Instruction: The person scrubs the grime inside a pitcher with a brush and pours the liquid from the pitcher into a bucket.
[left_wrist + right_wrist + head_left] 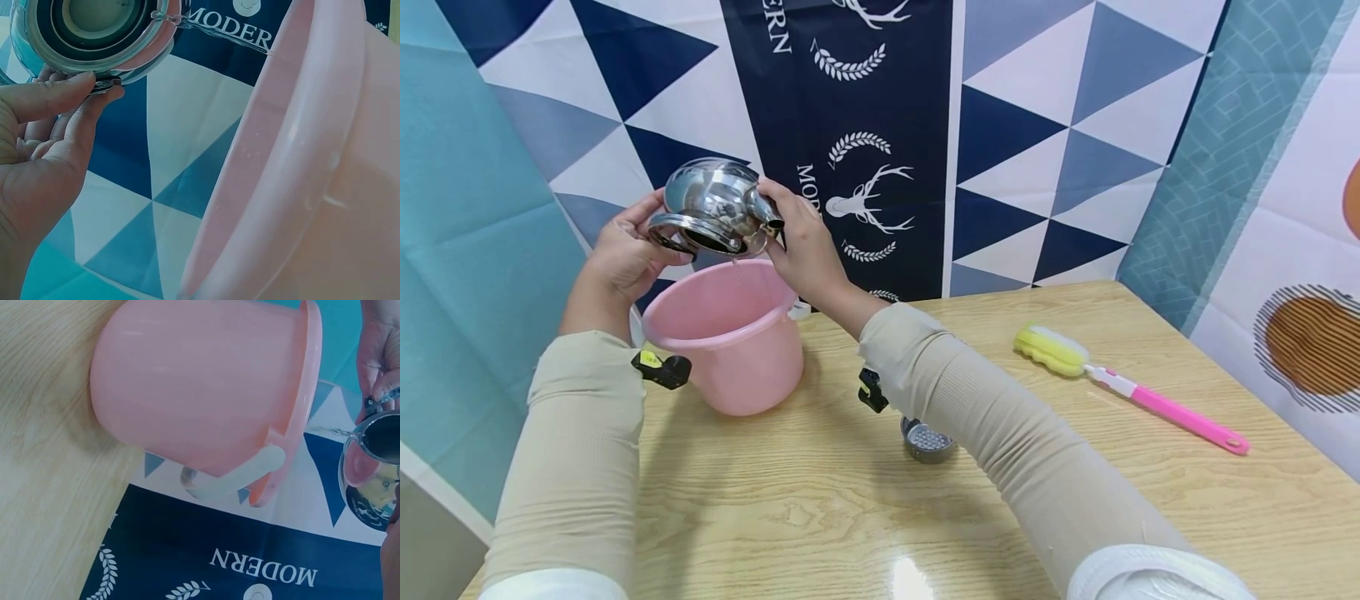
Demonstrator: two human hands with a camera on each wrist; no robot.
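Observation:
A shiny metal teapot [711,192] is tipped above the pink bucket [745,371], its open mouth facing down toward the person. A thin stream of water [228,36] runs from the mouth's rim into the bucket. My left hand [623,250] pinches a small dark part at the teapot's left side between thumb and fingers, as the left wrist view shows. On the opposite side, my right hand [808,246] holds the teapot around its short spout [767,212]. Some right-hand fingers are hidden behind the metal.
A small round metal strainer [928,442] with a perforated bottom lies on the wooden table [790,517], partly behind the right forearm. Farther right is a bottle brush [1165,408] with a yellow sponge head and pink handle. The bucket's white handle [237,475] hangs at its side.

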